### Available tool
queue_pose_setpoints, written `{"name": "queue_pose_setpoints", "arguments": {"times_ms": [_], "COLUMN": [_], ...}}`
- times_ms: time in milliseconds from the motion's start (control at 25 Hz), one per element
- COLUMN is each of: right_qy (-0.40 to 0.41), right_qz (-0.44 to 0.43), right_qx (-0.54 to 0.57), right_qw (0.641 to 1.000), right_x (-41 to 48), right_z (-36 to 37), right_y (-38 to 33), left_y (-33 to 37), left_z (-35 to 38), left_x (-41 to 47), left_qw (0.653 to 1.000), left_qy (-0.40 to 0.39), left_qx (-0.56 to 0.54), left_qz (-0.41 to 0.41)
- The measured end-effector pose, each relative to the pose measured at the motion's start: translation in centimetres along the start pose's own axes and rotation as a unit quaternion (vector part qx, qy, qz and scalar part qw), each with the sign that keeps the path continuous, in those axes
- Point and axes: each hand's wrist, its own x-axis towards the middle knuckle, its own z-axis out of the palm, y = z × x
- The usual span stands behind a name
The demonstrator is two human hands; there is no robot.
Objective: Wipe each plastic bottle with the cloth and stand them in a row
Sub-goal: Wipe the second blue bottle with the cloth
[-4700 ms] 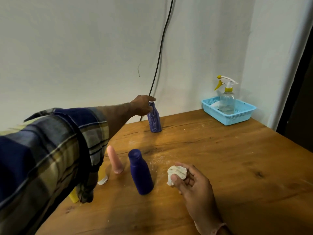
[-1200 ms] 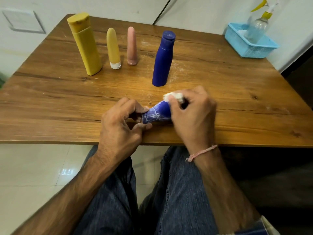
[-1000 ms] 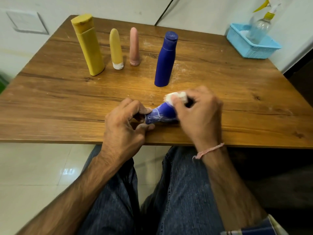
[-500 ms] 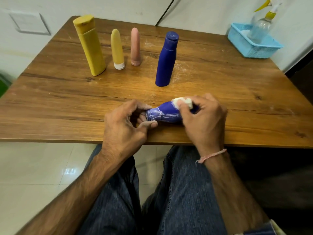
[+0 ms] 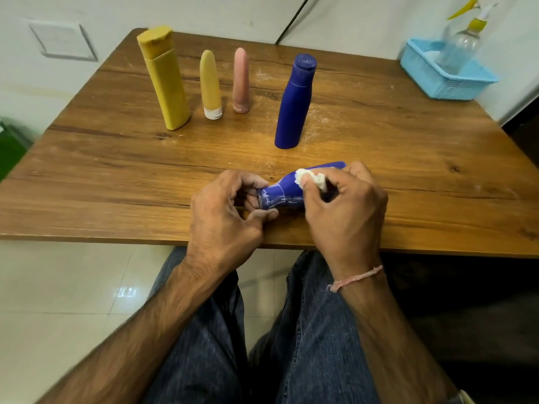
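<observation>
A small purple bottle lies sideways above the table's near edge. My left hand grips its neck end. My right hand presses a crumpled white cloth onto the bottle's body and hides part of it. Farther back, upright bottles stand in a row: a tall yellow bottle, a slim yellow tube with a white cap, a pink tube and a tall blue bottle.
The wooden table carries a blue plastic basket at the far right corner, holding a clear spray bottle. A black cable runs down the wall behind. My knees in jeans are under the near edge.
Since the reach to the far purple bottle, it has come to the near edge. Over the last second the cloth has slid back and forth along its body.
</observation>
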Motion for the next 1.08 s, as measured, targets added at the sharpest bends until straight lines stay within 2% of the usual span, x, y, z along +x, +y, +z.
{"name": "queue_pose_setpoints", "arguments": {"times_ms": [160, 320, 520, 680, 840, 1000, 1080], "right_qy": [-0.089, -0.02, -0.106, -0.009, -0.059, 0.012, -0.023], "right_qz": [-0.068, -0.016, -0.068, -0.013, -0.062, -0.017, -0.037], "right_qx": [0.057, -0.032, 0.056, 0.032, 0.111, 0.041, 0.074], "right_qw": [0.992, 0.999, 0.99, 0.999, 0.99, 0.999, 0.996], "right_x": [-2.6, 1.1, -1.2, 0.1, -2.5, -0.3, -1.1], "right_z": [0.5, 0.0, 0.5, -0.3, 0.5, 0.5, 0.8], "right_y": [-2.6, -0.4, -2.3, 0.9, -1.5, 0.5, -0.8], "left_y": [-0.1, 0.2, -0.3, 0.3, 0.3, 0.8, 0.5], "left_z": [-0.1, 0.1, -0.1, 0.3, 0.1, 0.3, 0.3], "left_x": [-0.2, -0.1, -0.1, 0.1, 0.2, 0.1, 0.2], "left_qw": [1.0, 1.0, 1.0, 1.0, 1.0, 1.0, 0.999], "left_qy": [0.014, -0.01, 0.022, 0.022, 0.026, 0.016, 0.022], "left_qx": [0.01, 0.01, 0.008, -0.007, 0.002, 0.014, 0.024], "left_qz": [0.018, 0.005, 0.011, -0.018, -0.013, -0.017, -0.011]}}
